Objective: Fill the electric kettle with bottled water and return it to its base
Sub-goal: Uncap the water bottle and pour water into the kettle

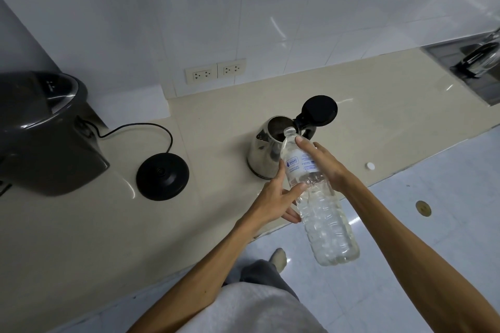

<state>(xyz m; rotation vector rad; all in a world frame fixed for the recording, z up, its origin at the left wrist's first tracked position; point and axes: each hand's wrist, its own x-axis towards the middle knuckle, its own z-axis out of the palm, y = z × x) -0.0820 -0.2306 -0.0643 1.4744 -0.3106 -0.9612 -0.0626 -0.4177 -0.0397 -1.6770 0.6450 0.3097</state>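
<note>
A steel electric kettle (263, 153) stands on the beige counter with its black lid (320, 109) flipped open. Its round black base (162, 176) sits apart to the left, with a cord running back from it. I hold a clear plastic water bottle (322, 205) tilted, its uncapped mouth at the kettle's opening. My right hand (322, 162) grips the bottle's upper part around the label. My left hand (281, 197) supports the bottle from the left side, lower down. Water fills the bottle's lower part.
A white bottle cap (369, 166) lies on the counter right of the kettle. A dark grey appliance (46, 132) stands at the far left. Two wall sockets (215, 71) sit behind. A steel sink (476, 62) is at the far right. The counter edge (189, 265) runs diagonally below.
</note>
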